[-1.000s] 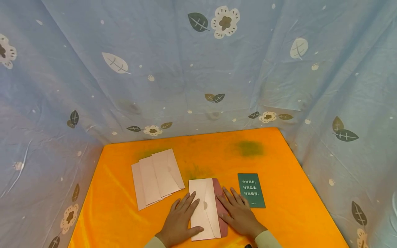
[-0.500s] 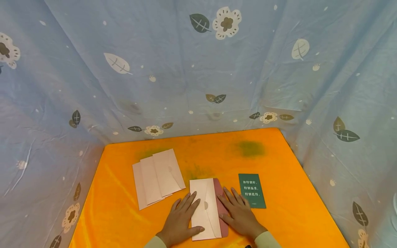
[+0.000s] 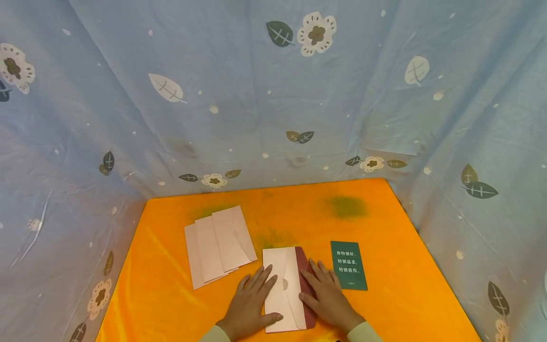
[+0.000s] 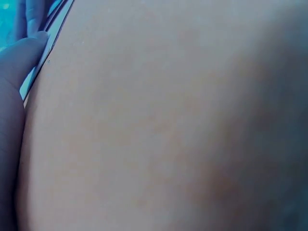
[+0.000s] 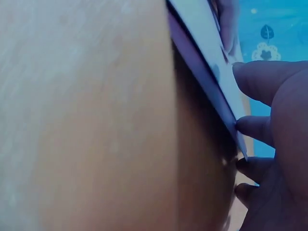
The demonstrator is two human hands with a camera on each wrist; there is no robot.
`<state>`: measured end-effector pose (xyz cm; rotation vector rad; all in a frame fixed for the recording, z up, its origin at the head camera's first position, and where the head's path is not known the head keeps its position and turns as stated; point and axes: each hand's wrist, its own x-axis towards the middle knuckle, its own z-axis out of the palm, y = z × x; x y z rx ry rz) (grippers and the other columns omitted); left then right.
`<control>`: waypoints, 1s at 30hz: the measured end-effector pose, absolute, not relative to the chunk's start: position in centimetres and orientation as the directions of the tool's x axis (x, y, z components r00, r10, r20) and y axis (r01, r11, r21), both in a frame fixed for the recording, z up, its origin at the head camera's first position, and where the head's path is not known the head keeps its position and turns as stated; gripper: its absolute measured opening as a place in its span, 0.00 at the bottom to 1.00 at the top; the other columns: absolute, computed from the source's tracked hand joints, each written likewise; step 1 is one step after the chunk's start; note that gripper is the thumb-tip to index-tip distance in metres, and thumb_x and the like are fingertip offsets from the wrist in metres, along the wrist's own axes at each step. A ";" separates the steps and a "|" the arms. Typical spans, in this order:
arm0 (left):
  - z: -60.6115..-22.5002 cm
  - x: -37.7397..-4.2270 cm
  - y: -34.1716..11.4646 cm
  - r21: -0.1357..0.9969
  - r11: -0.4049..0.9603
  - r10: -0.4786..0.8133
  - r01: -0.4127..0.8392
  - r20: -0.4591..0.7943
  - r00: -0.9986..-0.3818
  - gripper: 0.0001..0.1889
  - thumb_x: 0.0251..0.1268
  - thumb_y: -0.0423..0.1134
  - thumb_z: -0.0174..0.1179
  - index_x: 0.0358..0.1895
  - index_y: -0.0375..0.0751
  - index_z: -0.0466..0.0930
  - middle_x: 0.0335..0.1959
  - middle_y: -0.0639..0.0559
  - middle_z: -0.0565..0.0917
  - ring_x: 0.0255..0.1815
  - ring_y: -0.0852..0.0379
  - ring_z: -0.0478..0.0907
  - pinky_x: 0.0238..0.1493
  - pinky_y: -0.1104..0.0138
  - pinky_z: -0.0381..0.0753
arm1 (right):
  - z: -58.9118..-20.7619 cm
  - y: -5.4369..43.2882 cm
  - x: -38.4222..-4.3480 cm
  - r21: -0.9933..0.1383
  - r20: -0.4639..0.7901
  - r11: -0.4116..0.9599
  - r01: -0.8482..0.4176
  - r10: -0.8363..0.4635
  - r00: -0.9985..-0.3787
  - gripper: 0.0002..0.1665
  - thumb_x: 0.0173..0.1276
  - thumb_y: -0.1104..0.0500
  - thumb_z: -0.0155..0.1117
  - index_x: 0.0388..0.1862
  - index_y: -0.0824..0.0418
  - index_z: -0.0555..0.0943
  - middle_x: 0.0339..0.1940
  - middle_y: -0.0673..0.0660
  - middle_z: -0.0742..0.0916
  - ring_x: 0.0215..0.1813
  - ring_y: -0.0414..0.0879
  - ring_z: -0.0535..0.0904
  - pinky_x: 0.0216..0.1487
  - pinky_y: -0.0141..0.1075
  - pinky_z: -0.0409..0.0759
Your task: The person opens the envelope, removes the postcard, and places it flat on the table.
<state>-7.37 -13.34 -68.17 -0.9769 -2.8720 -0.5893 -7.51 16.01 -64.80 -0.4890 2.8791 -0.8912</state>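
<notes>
A pale pink envelope [image 3: 282,308] lies on the orange cloth, its dark pink flap [image 3: 302,266] spread out toward the right. My left hand [image 3: 252,301] rests along the envelope's left edge, fingers extended and thumb across the lower part. On the other side my right hand [image 3: 331,299] touches the flap, with the thumb near the fold line. The right wrist view has the envelope [image 5: 207,38] edge-on, with dark shadow beneath the flap and the fingers of the right hand [image 5: 288,110] at its edge. Only a sliver of envelope [image 4: 54,36] shows in the left wrist view.
Several pale pink envelopes [image 3: 232,237] lie overlapped at the left. Just beyond the right hand is a dark green card [image 3: 348,266] with white writing. Blue patterned curtains [image 3: 256,104] enclose the orange-covered table [image 3: 384,228] at the back and sides.
The right hand has shifted slightly, its thumb now nearer the fold line, and the flap looks darker. The left hand stays in place. The head view has drifted a little.
</notes>
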 end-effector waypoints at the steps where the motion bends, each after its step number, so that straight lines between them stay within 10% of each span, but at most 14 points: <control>1: -68.2 -7.4 -13.3 0.340 0.728 0.577 0.596 0.165 -0.800 0.50 0.73 0.78 0.54 0.86 0.49 0.64 0.90 0.51 0.53 0.88 0.48 0.49 0.76 0.36 0.59 | -64.8 15.8 -7.5 -0.570 0.018 0.775 -0.273 -0.321 -0.947 0.37 0.77 0.43 0.71 0.79 0.56 0.78 0.86 0.65 0.68 0.85 0.70 0.55 0.78 0.71 0.46; 30: -69.0 -7.4 -13.5 0.308 0.726 0.582 0.615 0.202 -0.788 0.50 0.73 0.78 0.53 0.87 0.48 0.63 0.90 0.50 0.51 0.89 0.49 0.47 0.78 0.40 0.54 | -67.0 12.9 -6.2 -0.495 0.043 0.779 -0.384 -0.419 -0.907 0.55 0.74 0.31 0.68 0.86 0.62 0.66 0.90 0.58 0.61 0.89 0.59 0.51 0.81 0.64 0.55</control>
